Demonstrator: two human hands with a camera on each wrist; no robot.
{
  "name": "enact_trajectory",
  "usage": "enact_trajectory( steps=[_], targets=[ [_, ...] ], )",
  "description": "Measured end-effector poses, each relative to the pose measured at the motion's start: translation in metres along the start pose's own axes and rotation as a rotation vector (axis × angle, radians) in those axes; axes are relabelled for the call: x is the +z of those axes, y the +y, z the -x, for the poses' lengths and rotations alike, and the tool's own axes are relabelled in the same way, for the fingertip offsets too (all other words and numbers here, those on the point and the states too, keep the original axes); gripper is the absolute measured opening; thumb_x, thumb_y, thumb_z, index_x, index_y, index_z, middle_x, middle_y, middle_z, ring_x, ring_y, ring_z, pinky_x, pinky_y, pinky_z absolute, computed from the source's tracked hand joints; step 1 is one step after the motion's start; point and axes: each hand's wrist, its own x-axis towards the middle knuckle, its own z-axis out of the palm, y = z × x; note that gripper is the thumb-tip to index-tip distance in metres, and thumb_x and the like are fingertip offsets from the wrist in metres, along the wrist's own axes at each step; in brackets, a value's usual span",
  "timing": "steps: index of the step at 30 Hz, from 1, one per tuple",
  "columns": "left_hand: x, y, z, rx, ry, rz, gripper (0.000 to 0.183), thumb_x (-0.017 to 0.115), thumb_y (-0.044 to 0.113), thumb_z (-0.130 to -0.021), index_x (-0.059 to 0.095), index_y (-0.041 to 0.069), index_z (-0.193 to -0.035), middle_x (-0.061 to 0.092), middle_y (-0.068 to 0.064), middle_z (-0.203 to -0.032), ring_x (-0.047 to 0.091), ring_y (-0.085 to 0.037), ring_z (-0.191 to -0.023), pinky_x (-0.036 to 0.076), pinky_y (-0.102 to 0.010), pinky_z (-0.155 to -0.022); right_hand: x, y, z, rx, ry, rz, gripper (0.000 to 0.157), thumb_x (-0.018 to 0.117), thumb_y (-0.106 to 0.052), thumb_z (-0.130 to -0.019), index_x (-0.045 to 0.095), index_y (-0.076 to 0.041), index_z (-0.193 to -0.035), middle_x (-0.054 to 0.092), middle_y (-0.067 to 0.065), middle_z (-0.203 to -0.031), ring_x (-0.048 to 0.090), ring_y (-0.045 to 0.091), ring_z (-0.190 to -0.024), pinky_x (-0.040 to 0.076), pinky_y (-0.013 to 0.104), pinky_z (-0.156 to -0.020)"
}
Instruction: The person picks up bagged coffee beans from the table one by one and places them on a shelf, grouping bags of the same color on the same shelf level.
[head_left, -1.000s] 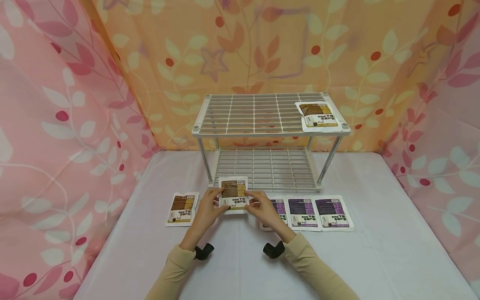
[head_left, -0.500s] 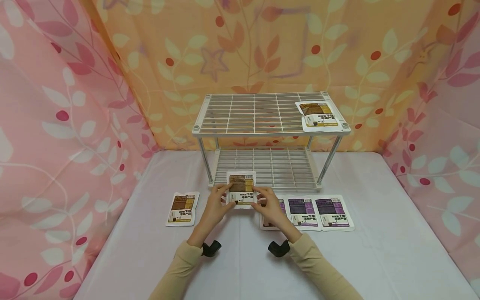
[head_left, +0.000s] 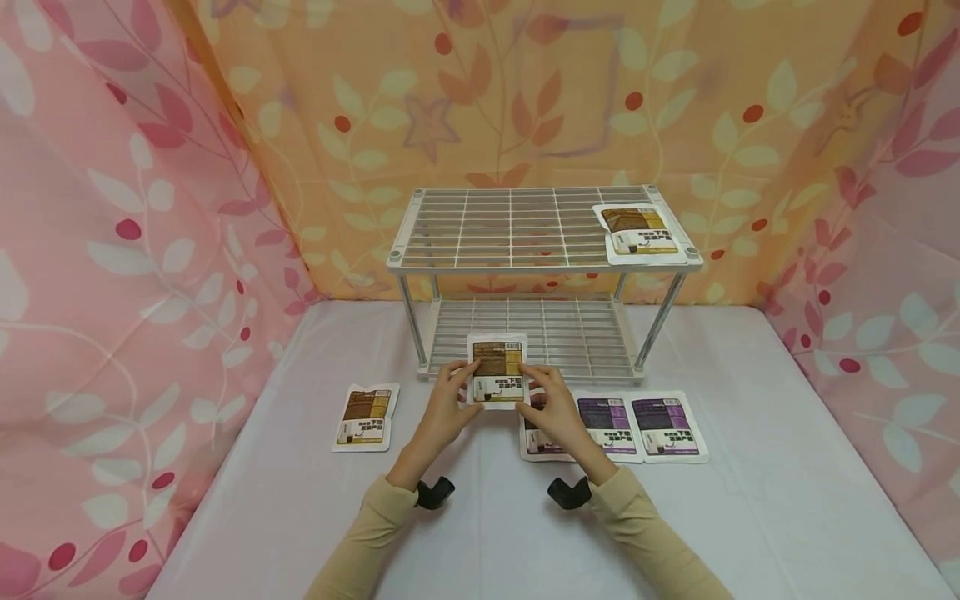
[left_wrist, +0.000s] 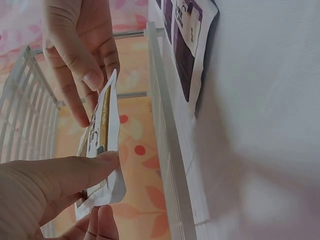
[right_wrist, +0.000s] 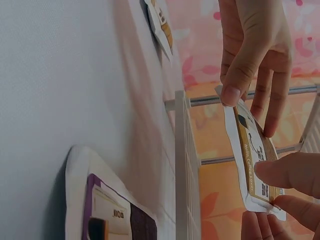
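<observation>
Left hand and right hand pinch opposite edges of brown packet, held before rack. Beyond grip, rightward: shelved packet, apparently done. Apparently pending: held one, loose packet leftward, purple packets rightward.

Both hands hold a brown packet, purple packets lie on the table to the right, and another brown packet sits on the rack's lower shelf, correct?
Not the lower shelf: the head view shows the other brown packet on the upper shelf. The rest is right: left hand and right hand hold theirs, purple packets to the right.
</observation>
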Motion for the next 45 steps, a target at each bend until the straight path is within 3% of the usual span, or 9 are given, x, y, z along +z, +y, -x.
enact_trajectory(
  steps=[6,18,26,34,45],
  targets=[
    [0.003,0.005,-0.003,0.018,0.006,-0.011,0.074,0.074,-0.004,-0.073,0.043,0.008,-0.139,0.036,-0.017,-0.137,0.05,-0.02,-0.092,0.052,-0.038,-0.074,-0.005,-0.001,0.002,-0.023,0.019,0.053,0.065,0.073,0.004,-0.074,0.048,-0.004,-0.134,0.042,0.018,-0.13,0.053,0.029,-0.1,0.053,0.036,-0.078],
    [0.005,0.023,-0.009,0.081,0.021,-0.01,0.079,0.075,-0.007,-0.069,0.042,0.008,-0.139,0.035,-0.016,-0.139,0.049,-0.023,-0.094,0.052,-0.041,-0.076,-0.02,-0.008,0.004,-0.071,0.056,0.074,0.069,0.073,0.004,-0.073,0.046,-0.005,-0.136,0.041,0.019,-0.129,0.052,0.03,-0.099,0.052,0.038,-0.077],
    [0.004,0.038,-0.012,0.087,0.035,-0.042,0.079,0.074,-0.008,-0.069,0.042,0.009,-0.14,0.034,-0.017,-0.14,0.051,-0.023,-0.095,0.052,-0.035,-0.075,-0.03,-0.016,0.005,-0.092,0.071,0.11,0.072,0.073,0.006,-0.073,0.045,-0.007,-0.137,0.038,0.018,-0.131,0.055,0.032,-0.095,0.054,0.043,-0.071],
    [0.003,0.05,-0.014,0.117,0.061,-0.06,0.08,0.074,-0.01,-0.069,0.041,0.008,-0.14,0.034,-0.018,-0.139,0.051,-0.022,-0.096,0.049,-0.028,-0.071,-0.035,-0.024,0.004,-0.118,0.087,0.14,0.078,0.076,0.005,-0.069,0.042,-0.006,-0.139,0.035,0.022,-0.134,0.051,0.031,-0.099,0.051,0.044,-0.079],
    [0.002,0.064,-0.021,0.228,0.147,-0.147,0.08,0.075,-0.007,-0.07,0.041,0.009,-0.14,0.036,-0.015,-0.14,0.05,-0.025,-0.105,0.052,-0.03,-0.076,-0.044,-0.029,-0.001,-0.248,0.194,0.195,0.078,0.076,0.007,-0.068,0.042,-0.003,-0.138,0.038,0.021,-0.132,0.057,0.03,-0.092,0.052,0.043,-0.078]
  ],
)
